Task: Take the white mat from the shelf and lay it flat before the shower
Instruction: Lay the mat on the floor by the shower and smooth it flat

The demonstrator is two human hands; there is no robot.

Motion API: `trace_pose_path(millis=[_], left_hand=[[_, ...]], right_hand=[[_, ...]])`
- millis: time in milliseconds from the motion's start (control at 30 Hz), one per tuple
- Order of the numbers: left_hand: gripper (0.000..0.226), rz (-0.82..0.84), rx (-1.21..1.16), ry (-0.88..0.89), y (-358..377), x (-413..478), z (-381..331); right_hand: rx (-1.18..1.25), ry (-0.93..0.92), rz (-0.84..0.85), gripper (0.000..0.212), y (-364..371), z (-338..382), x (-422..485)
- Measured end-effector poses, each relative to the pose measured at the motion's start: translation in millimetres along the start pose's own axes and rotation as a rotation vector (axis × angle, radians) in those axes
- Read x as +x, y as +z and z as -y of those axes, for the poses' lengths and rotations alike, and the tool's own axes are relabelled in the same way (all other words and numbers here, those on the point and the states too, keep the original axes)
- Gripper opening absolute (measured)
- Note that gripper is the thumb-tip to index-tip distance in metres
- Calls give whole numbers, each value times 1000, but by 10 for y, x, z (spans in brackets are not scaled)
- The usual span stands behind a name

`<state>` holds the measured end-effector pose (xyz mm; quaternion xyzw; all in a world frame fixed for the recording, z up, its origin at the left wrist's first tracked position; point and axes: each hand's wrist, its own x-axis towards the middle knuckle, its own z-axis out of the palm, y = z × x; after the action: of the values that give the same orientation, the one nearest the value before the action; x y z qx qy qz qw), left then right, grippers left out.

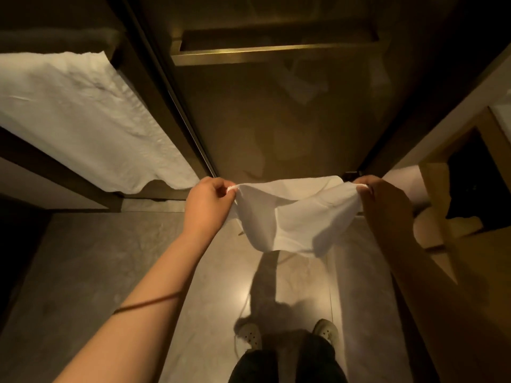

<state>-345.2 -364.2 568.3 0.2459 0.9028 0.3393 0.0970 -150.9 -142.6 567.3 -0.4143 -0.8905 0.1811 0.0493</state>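
white mat (296, 217) sags between left hand (210, 200) and right hand (378, 200) grips.

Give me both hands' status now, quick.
Left hand: closed, pinching one upper corner of the white mat.
Right hand: closed, pinching the other upper corner; the mat hangs slack between them, above the floor.

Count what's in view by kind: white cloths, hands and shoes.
White cloths: 2, the mat held up and a towel lying at the left
Hands: 2, left, right
Shoes: 2
Total: 6
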Motion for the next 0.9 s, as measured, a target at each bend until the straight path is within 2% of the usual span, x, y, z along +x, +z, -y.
trace_pose_path(millis=[67,167,200,233,300,367,633,767,900], left_hand=[[10,-17,-7,-26,152,172,39],[9,-65,-61,-93,470,438,239],[8,-83,-82,-111,555,505,327],[7,-107,-107,-122,722,598,461],[5,-149,-145,-131,1106,735,801],[5,-156,-159,-123,1540,815,1200],[12,-35,-162,-108,3312,765,3100],[13,43,-56,-61,4049,759,3888],[9,108,70,35,4542,818,4401]], right_hand=[[-52,-58,68,32,135,-78,266],[-237,134,415,44,463,-197,717],[-243,165,459,45,567,-237,783],[-203,134,404,42,749,-344,864],[-45,41,141,35,1181,-587,916],[2,-5,33,29,1690,-805,944],[68,-111,4,23,3962,-1773,955],[18,-155,30,21,4899,-2194,985],[-18,-307,98,18,5647,-2522,1080]])
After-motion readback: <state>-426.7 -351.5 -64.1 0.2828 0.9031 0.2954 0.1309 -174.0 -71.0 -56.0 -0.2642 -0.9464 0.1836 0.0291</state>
